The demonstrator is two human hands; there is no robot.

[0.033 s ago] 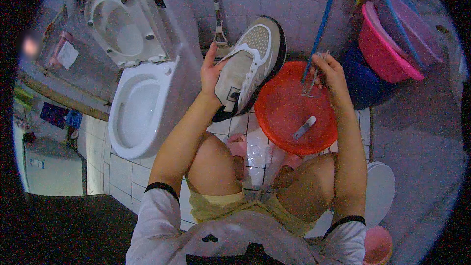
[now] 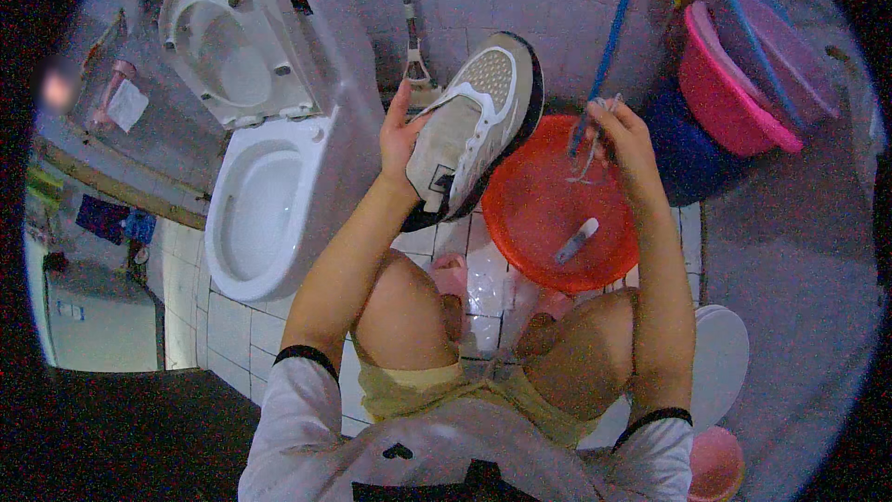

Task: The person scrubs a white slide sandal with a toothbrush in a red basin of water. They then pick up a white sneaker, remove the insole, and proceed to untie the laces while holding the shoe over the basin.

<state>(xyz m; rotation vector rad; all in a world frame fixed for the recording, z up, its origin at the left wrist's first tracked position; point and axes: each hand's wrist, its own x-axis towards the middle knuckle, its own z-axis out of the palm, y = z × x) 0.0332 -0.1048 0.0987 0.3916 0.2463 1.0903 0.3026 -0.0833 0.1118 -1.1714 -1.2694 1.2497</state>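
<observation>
My left hand [image 2: 398,135] grips a beige and white sneaker [image 2: 469,121] by its side, its toe pointing up and away and its dark sole edge showing on the right. No lace runs through the part of the shoe I can see. Above the right side of a red basin [image 2: 520,214], my right hand [image 2: 621,135] pinches a thin pale shoelace [image 2: 585,165] that hangs in loops. A small brush with a white end [image 2: 578,242] lies in the basin. Whether the basin holds water is hard to tell.
At the left stands a white toilet [image 2: 265,214] with its lid up. A blue pole [image 2: 618,23] leans behind the basin, near a long-handled brush [image 2: 413,65]. Pink basins [image 2: 720,84] are stacked on a dark blue bucket [image 2: 697,153] at the right. A pink bowl [image 2: 714,465] sits at lower right.
The shoelace has swung slightly to the left, and the fingers of my right hand have shifted a little with it. The sneaker and my left hand stay in place.
</observation>
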